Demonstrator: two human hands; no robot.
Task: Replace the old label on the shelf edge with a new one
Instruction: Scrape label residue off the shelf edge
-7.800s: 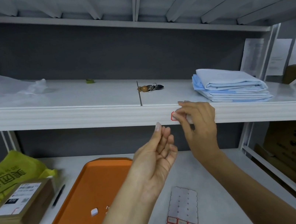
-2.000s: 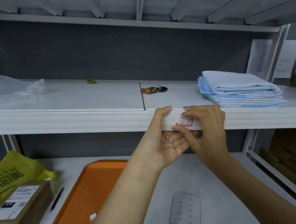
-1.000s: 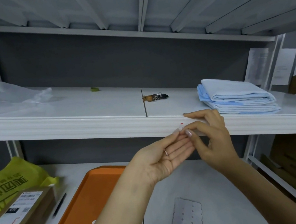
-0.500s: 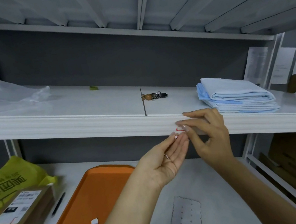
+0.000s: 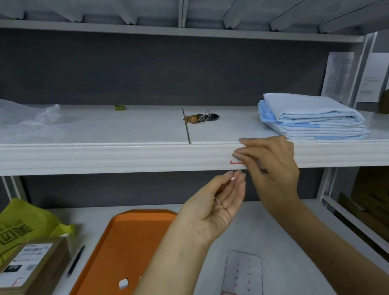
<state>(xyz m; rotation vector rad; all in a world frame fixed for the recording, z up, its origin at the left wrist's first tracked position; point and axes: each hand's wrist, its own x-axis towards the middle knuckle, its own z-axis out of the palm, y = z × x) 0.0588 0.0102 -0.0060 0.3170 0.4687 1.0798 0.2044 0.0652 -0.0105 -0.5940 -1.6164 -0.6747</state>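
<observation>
A red-bordered white label sticks to the front edge of the middle shelf; only its left part shows. My right hand covers the rest, thumb and forefinger pinched on the label's upper corner. My left hand hovers palm up just below and left of it, fingers loosely cupped. A tiny label scrap rests at its fingertips and another scrap lies on the palm. A label sheet, mostly stripped with a few red-bordered labels at its near end, lies on the lower shelf.
An orange tray on the lower shelf holds a white scrap. Left of it are a pen, a cardboard parcel and a yellow bag. Folded blue cloth, a key ring and clear plastic sit on the middle shelf.
My left hand has dropped slightly away from the shelf edge and stays palm up. My right hand keeps picking at the label, whose red border now shows more clearly.
</observation>
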